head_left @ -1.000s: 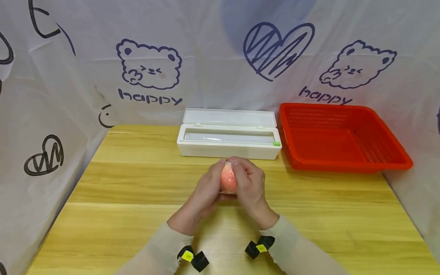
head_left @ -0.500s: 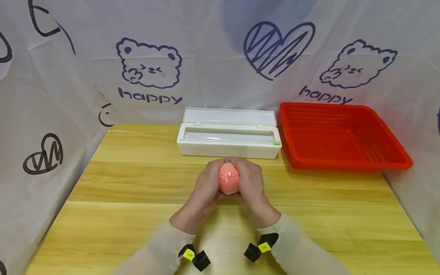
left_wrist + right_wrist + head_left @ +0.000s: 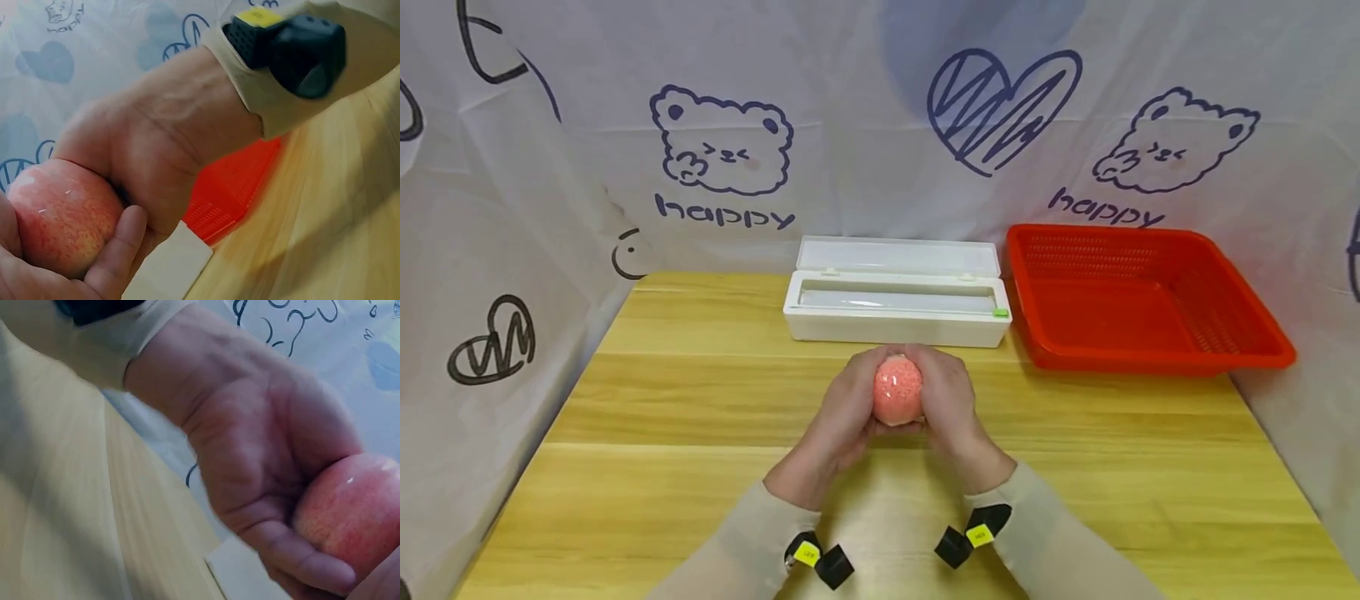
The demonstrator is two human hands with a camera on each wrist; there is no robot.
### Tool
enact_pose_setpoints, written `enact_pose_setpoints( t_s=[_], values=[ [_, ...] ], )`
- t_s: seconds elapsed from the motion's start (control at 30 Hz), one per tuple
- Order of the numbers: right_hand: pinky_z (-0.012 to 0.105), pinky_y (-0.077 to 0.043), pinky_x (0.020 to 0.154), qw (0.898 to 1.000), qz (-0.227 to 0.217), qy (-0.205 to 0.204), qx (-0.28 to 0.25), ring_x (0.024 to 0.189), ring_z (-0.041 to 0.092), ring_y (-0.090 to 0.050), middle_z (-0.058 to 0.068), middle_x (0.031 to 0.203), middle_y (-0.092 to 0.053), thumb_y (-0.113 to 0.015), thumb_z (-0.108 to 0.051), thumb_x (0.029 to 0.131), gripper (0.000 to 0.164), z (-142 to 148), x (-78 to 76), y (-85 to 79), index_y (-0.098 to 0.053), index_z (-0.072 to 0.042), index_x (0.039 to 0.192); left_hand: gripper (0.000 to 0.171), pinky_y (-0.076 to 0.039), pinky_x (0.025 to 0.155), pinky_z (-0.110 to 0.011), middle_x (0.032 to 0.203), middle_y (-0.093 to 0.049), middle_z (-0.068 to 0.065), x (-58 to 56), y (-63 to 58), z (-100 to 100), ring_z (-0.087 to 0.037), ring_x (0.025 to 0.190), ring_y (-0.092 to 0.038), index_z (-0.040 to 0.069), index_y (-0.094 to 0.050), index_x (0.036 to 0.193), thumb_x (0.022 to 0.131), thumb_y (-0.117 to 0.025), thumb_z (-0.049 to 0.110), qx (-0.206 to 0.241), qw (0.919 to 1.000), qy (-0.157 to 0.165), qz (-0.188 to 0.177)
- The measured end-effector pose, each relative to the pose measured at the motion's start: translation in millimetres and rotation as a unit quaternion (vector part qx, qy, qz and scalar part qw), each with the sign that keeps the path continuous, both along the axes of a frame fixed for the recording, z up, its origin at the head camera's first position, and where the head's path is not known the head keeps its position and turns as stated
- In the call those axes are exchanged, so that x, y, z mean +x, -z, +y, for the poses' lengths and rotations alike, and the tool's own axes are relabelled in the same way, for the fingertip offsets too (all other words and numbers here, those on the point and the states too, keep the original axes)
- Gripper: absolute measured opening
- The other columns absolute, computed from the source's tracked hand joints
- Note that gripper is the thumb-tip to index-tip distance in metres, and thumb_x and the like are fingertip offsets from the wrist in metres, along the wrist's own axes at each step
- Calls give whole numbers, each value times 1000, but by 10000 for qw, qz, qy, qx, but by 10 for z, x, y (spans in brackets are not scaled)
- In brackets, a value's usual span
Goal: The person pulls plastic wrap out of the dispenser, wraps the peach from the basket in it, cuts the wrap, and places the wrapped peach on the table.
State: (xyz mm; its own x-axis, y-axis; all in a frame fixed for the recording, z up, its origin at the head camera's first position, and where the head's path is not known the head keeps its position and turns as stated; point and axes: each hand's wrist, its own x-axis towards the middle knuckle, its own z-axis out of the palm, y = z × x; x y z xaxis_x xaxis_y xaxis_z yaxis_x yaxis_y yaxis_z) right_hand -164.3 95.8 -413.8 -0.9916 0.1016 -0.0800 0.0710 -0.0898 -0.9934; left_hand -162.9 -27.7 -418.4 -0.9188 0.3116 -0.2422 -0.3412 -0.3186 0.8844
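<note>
In the head view, a round pink-red apple (image 3: 897, 392) with shiny highlights is cupped between both hands, in front of the white box. My left hand (image 3: 848, 400) holds its left side, and my right hand (image 3: 951, 396) holds its right side. The thumbs lie along the two sides near the top, leaving the apple's near face showing. Fingers wrap beneath it, partly hidden. Both wrist views show the apple (image 3: 65, 215) close up, its skin mottled pink with yellowish patches and bright glints. Whether film covers it, I cannot tell for certain.
Behind the hands stands a long white box (image 3: 898, 327), lid raised, with a pale roll inside and a green slider (image 3: 1002, 313) at its right end. A red plastic basket (image 3: 1150, 358) stands at the back right. All rest on a wooden table (image 3: 662, 400) before a patterned cloth.
The thumbs have moved apart from over the apple's top to its sides, so more of the apple shows. Both hands stay around it in nearly the same place.
</note>
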Motion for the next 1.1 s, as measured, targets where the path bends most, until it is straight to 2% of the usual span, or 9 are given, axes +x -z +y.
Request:
enact_pose_setpoints(
  t_s=[0.17,0.2,0.37,0.47,0.6,0.73,0.83,0.93,1.1],
  values=[
    [42,-42,102,9958,-227,-671,-578,115,24,-54,5,123,-63,-53,-25,95,30,56,-39,9,-68,-9,116,40,-59,66,-46,119,-55,-19,-9,21,-17,-31,83,-68,7,-52,125,97,-44,34,139,9998,-54,-119],
    [41,-41,103,9958,-152,-775,-452,116,23,-54,5,125,-63,-51,-26,96,31,62,-42,12,-68,-11,117,40,-59,66,-45,119,-55,-19,-12,23,-22,-32,84,-68,6,-52,125,97,-43,33,227,9996,-66,-130],
    [39,-48,91,9982,377,-126,440,97,20,-62,10,102,-72,-50,-32,95,34,20,-14,58,-75,-9,97,43,-58,69,-47,119,-56,-21,-15,26,-29,-34,86,-69,5,-52,127,99,-41,36,500,9984,133,-224],
    [36,-50,83,9951,459,358,799,88,19,-64,9,91,-74,-49,-31,94,35,26,-28,83,-76,-9,88,52,-57,72,-49,121,-55,-22,-7,14,-30,-33,87,-69,7,-47,131,100,-38,48,181,9992,339,-101],
    [34,-50,81,9945,249,364,949,86,18,-64,8,89,-74,-50,-30,93,34,43,-58,70,-76,-9,87,63,-58,71,-49,126,-51,-21,-14,-20,-40,-31,86,-68,8,-39,137,98,-39,58,-355,9988,305,146],
    [36,-47,96,9994,166,-235,211,102,19,-61,8,110,-70,-52,-30,95,30,35,-69,56,-74,-10,102,51,-59,70,-47,125,-49,-19,-21,-13,-22,-28,85,-66,9,-43,134,101,-40,48,-503,9984,72,230],
    [37,-39,107,9976,378,-426,-405,117,17,-55,7,125,-64,-48,-31,98,34,11,-63,58,-71,-11,113,44,-59,69,-45,123,-51,-17,-22,-6,10,-27,86,-65,10,-49,130,102,-38,41,-567,9979,-162,263],
    [35,-45,101,9971,577,-16,-487,112,17,-58,6,118,-69,-50,-30,97,32,-38,-23,90,-74,-10,107,44,-58,68,-38,115,-55,-15,-11,-15,52,-22,87,-61,9,-55,124,101,-38,43,-1177,9905,-492,520],
    [35,-57,74,9937,712,782,-362,90,24,-64,12,92,-73,-58,-18,90,23,-112,15,153,-77,-7,87,41,-47,75,-33,102,-53,-11,15,-26,107,-23,90,-52,9,-56,113,98,-40,43,-2315,9639,-968,891]
  ],
)
